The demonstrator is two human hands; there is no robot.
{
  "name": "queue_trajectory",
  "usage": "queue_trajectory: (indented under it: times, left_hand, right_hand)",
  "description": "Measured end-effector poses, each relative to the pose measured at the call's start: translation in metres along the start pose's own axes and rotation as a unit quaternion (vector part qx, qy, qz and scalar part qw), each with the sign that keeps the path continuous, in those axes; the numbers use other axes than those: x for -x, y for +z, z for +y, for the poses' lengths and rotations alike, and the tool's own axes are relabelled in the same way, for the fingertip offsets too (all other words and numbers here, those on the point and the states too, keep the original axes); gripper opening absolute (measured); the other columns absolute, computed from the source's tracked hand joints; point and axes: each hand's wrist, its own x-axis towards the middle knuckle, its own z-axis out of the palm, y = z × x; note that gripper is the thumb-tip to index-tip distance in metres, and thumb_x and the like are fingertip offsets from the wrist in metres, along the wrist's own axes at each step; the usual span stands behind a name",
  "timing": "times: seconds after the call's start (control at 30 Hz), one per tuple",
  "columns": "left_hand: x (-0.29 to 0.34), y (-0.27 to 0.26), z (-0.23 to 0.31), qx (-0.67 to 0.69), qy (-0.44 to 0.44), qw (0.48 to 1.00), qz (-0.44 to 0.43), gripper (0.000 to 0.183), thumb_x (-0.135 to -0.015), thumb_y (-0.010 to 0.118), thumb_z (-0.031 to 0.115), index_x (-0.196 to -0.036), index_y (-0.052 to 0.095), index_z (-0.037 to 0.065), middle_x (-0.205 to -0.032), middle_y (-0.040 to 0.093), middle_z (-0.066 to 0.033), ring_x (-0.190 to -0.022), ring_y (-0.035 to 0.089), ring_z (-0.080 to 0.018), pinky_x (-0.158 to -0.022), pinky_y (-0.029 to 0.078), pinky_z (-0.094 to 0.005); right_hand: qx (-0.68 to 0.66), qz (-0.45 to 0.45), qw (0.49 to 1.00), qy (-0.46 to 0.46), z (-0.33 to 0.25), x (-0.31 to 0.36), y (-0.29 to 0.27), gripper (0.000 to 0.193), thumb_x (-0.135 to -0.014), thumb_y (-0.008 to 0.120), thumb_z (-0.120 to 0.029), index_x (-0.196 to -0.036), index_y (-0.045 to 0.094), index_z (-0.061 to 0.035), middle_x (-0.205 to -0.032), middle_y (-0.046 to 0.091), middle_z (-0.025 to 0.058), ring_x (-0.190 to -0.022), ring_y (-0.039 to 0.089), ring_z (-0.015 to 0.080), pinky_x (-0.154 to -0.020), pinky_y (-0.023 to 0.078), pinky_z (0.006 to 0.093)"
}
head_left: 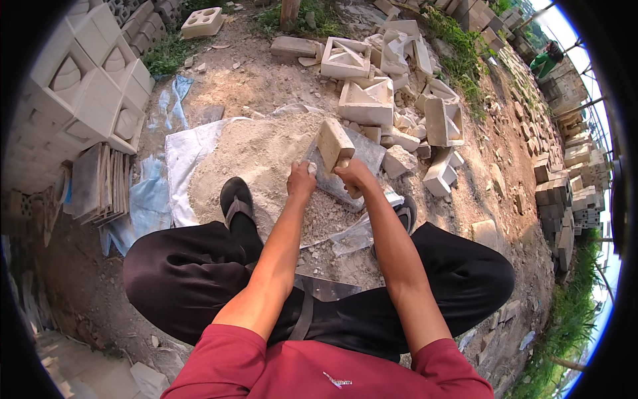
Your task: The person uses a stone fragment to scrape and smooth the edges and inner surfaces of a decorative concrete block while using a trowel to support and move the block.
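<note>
My right hand [354,177] is closed round the short handle of a mallet [335,143] with a pale, blocky head. The mallet head is raised above a flat grey slab [369,154] on the ground. To its left, my left hand [300,182] is closed on a small pale chunk [312,169], mostly covered by the fingers, at the slab's left edge. A heap of crushed sandy grit [232,159] spreads from the slab toward the left, on a white sheet [178,176].
Broken patterned blocks [365,101] and rubble [399,161] lie beyond the slab to the right. Stacked pale blocks [86,73] rise at the left, beside leaning thin boards [100,183]. My sandalled feet flank the work spot. Another person in green [547,61] is far off at the upper right.
</note>
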Motion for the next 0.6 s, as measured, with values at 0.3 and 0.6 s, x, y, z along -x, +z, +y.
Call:
queue_trajectory:
  times: [0.3, 0.6]
  left_hand:
    - [-0.011, -0.002, 0.011, -0.014, 0.018, 1.000, -0.001, 0.040, -0.084, 0.064, 0.021, -0.123, 0.058, 0.012, -0.123, 0.050, -0.0150, -0.108, 0.059, -0.0358, -0.091, 0.049, -0.0437]
    - [-0.002, 0.005, 0.022, 0.005, 0.014, 1.000, -0.026, 0.041, -0.083, 0.063, 0.019, -0.123, 0.058, 0.012, -0.123, 0.050, -0.0156, -0.108, 0.058, -0.0366, -0.092, 0.048, -0.0437]
  right_hand:
    - [-0.110, 0.042, 0.993, -0.019, 0.037, -0.028, 0.001, 0.042, -0.077, 0.068, -0.032, -0.085, 0.061, 0.0085, -0.069, 0.063, 0.0152, -0.050, 0.061, 0.0193, -0.046, 0.050, 0.0352]
    - [0.067, 0.111, 0.991, -0.043, 0.053, -0.031, -0.008, 0.049, -0.078, 0.068, -0.035, -0.094, 0.063, 0.0112, -0.093, 0.066, 0.0305, -0.091, 0.066, 0.0420, -0.076, 0.055, 0.0444]
